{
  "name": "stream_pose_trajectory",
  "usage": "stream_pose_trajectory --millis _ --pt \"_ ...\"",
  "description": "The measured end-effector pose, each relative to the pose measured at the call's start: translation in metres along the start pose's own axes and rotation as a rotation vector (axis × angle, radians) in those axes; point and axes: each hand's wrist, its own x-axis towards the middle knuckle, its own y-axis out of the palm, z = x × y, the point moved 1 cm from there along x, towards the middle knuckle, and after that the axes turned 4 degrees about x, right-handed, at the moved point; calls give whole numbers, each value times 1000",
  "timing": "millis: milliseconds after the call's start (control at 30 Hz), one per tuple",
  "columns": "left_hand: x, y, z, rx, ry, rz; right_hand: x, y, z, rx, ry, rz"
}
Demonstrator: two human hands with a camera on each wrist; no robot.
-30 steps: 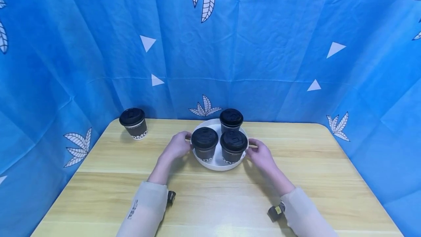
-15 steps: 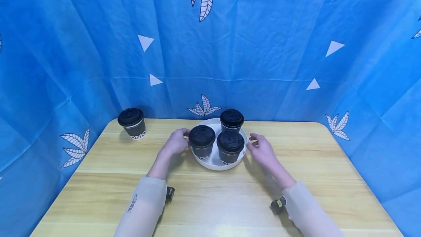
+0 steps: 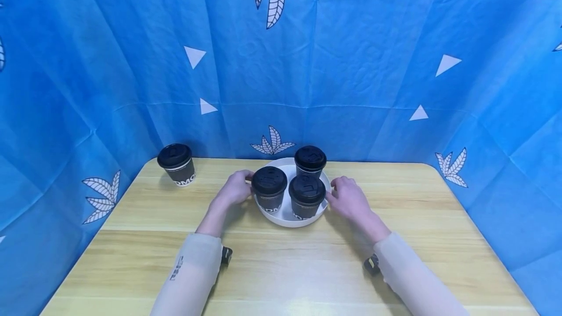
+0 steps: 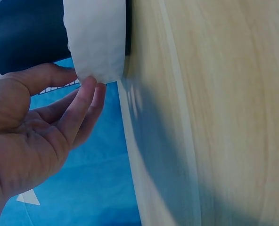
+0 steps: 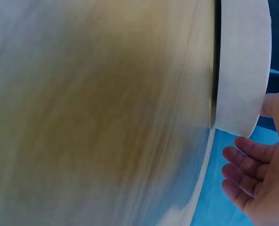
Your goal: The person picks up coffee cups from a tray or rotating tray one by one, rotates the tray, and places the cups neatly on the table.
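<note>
A round white tray (image 3: 291, 223) with a low wall holds three dark paper coffee cups with black lids: a left cup (image 3: 269, 182), a front right cup (image 3: 307, 190) and a back cup (image 3: 310, 158). My left hand (image 3: 235, 189) pinches the tray's left side. In the left wrist view, its thumb lies at the rim and its fingertips press the outer wall (image 4: 98, 37). On the opposite side, my right hand (image 3: 349, 199) holds the tray's edge. Its thumb reaches over the rim in the right wrist view, with curled fingers (image 5: 245, 160) right at the wall.
Another lidded coffee cup (image 3: 177, 166) stands at the wooden table's back left corner. A blue curtain (image 3: 369, 52) with leaf prints hangs close behind the table and along both sides. Small black cameras (image 3: 371, 264) sit under the sleeves.
My right hand loosened from the tray's edge, fingers spread slightly, then closed back onto it. The tray and cups shifted slightly left in view early on. My left hand stayed at the tray.
</note>
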Motion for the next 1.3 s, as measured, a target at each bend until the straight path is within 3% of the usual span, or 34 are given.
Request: stream_pose_trajectory --millis 200,533,700,867,1000,1300 --pt "0 -1 -1 7 0 3 2 2 1 -86 -23 23" --pt "-4 -7 2 -44 -12 -6 2 3 3 -96 -27 22" --pt "-13 -17 3 -65 70 -20 2 5 2 -97 -20 20" --pt "-21 -25 6 -65 203 -21 1 5 3 -90 -14 23" --pt "-26 -29 10 -100 285 31 0 4 3 -83 -12 24" --pt "-30 -27 11 -241 299 185 -1 3 3 -68 -14 20"
